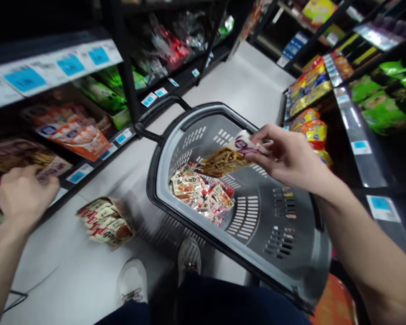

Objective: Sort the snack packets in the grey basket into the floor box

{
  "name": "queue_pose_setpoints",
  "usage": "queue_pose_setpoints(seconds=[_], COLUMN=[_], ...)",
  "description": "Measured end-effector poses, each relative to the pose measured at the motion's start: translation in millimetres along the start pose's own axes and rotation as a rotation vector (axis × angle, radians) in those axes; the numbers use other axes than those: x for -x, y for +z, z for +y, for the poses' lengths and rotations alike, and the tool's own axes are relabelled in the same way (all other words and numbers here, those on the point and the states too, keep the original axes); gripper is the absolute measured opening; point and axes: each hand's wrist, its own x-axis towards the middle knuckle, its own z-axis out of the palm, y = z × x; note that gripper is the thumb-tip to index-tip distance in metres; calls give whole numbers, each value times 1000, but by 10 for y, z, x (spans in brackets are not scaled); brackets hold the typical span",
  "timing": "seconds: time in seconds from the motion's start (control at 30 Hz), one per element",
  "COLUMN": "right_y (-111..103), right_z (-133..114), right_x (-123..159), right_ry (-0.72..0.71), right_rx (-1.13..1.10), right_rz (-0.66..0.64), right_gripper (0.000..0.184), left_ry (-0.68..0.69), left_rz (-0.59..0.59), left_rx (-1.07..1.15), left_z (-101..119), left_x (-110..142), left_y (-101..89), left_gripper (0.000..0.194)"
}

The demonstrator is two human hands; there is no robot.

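My right hand (287, 155) pinches a flat snack packet (226, 158) with a purple-and-white top and holds it over the grey shopping basket (291, 234). Several small red-and-white packets (201, 192) lie in the basket's bottom, just under the held packet. My left hand (25, 196) reaches to the low shelf on the left, its fingers curled on a snack packet (52, 169) lying there.
An open box of packets (104, 221) lies on the white floor by the left shelf. Stocked shelves with blue price tags line both sides of the aisle. My white shoes (189, 259) stand beside the basket. The basket's black handle (162, 113) points up the aisle.
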Motion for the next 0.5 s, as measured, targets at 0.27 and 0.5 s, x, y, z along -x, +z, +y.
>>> queue_pose_setpoints(seconds=[0.27, 0.5], right_y=[270, 1278], right_z=[-1094, -1699], right_x=[-588, -881], right_ry=[-543, -675], right_rx=[-37, -621], right_rz=[661, 367], right_gripper=[31, 37], left_ry=[338, 152], left_rz=[158, -89], left_rx=[796, 1464], left_z=[702, 1151], left_x=[598, 1130], left_y=[-251, -112], left_gripper=[40, 74])
